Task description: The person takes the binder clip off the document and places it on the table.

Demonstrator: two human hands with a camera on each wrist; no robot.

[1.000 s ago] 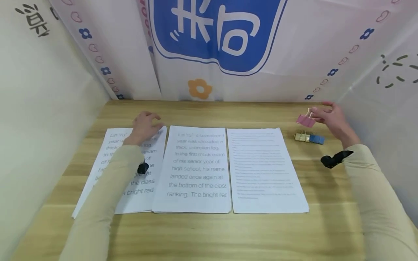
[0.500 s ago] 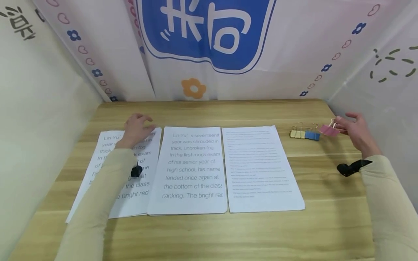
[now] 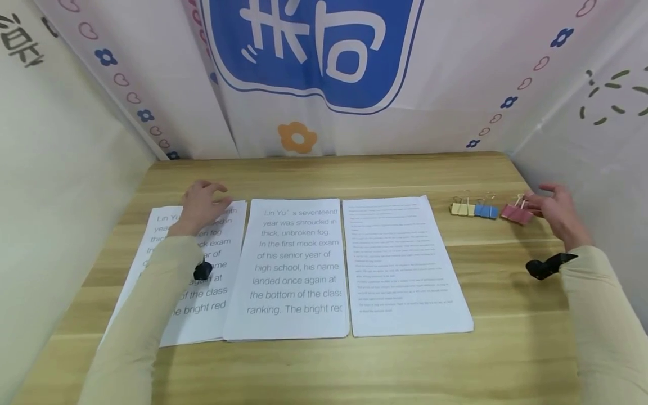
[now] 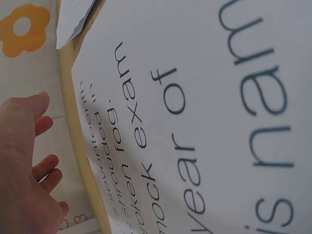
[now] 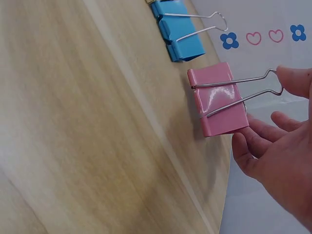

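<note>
In the head view, my right hand (image 3: 561, 218) pinches the wire handles of a pink binder clip (image 3: 515, 214) at the right of the table. The right wrist view shows my thumb at the handle end and fingers behind the pink clip (image 5: 222, 105). Beside it stand a blue binder clip (image 3: 486, 211) and a yellow binder clip (image 3: 462, 209), handles up. My left hand (image 3: 201, 207), fingers loosely bent and holding nothing, is over the top of the left paper stack (image 3: 202, 320). Whether it touches the paper I cannot tell.
A middle stack of large-print paper (image 3: 296, 264) and a right stack in small print (image 3: 400, 270) lie beside the left one on the wooden table (image 3: 324, 371). A printed cloth backdrop (image 3: 430, 129) rises behind the table, with white walls at both sides.
My right hand has carried the pink binder clip rightward and down, from above the yellow and blue clips to the blue clip's right side. My left hand stays over the left stack.
</note>
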